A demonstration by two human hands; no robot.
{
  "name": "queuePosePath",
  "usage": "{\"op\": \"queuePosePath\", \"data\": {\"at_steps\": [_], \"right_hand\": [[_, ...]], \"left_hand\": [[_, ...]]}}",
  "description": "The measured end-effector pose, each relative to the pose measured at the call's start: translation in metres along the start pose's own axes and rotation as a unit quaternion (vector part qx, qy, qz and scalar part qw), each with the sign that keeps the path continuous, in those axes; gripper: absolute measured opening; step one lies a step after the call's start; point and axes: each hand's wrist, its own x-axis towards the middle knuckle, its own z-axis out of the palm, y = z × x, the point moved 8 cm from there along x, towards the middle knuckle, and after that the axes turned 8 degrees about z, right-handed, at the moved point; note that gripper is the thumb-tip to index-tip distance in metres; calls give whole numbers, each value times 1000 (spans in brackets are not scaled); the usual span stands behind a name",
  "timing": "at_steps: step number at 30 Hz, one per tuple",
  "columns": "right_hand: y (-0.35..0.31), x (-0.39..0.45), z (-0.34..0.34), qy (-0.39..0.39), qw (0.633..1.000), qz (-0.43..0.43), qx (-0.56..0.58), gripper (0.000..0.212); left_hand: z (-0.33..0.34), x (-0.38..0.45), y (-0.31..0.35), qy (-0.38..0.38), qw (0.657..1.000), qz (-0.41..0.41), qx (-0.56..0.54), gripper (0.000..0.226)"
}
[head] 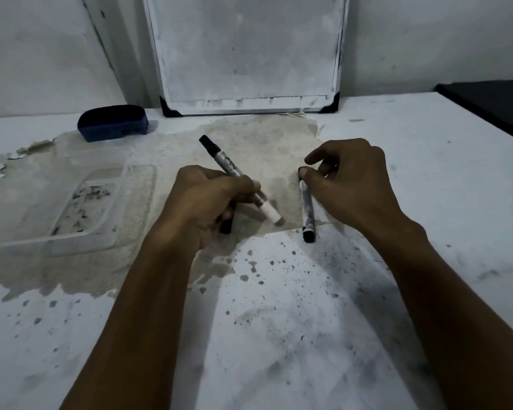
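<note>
My left hand point(208, 202) grips a grey marker point(231, 167) slantwise. Its black cap end points up and to the left, and its white end point(271, 214) points down toward the table. A short black piece point(227, 227) sticks out under the same hand; what it is cannot be told. A second marker point(307, 208) lies flat on the table point(279, 321), black cap toward me. My right hand point(350, 184) hovers over its far end, thumb tip touching that end, index finger lifted apart, other fingers loosely curled.
A blue board eraser point(113, 122) sits at the back left. A clear plastic tray point(80, 208) lies on the left over a brownish worn patch. A smudged whiteboard point(249, 54) leans against the wall. A dark surface point(492, 102) borders the table's right rear.
</note>
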Motion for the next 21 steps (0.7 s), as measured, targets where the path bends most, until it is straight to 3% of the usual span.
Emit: {"op": "queuePosePath", "data": {"at_steps": [21], "right_hand": [[-4,-2,-1,2,1000,-8,4,23]], "left_hand": [[-11,-1,0,103,993,37,48,17]]}}
